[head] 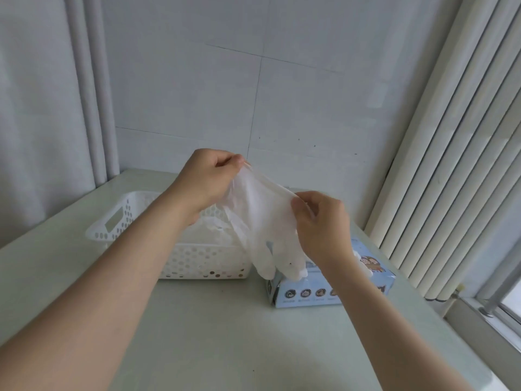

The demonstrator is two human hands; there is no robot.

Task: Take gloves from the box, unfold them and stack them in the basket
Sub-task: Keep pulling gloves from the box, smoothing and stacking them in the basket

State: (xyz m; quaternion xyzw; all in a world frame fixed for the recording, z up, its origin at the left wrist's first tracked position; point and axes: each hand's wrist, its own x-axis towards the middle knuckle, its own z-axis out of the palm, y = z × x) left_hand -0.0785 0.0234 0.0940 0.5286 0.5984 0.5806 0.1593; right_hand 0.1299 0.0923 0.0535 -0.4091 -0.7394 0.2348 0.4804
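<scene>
From the head camera, my left hand (207, 182) and my right hand (318, 218) each pinch one side of the cuff of a thin white disposable glove (262, 221), which hangs above the glove box (324, 292), beside the perforated white basket (158, 244). I judge it very light, soft and a little clingy, so the rolled cuff edge is the best place to hold it.

Two hands: left hand (209, 180), right hand (321, 221); one held glove (262, 221); one basket (203, 261); one box (332, 289)

Thin translucent glove (262, 221) — perforated plastic basket (197, 261).
</scene>
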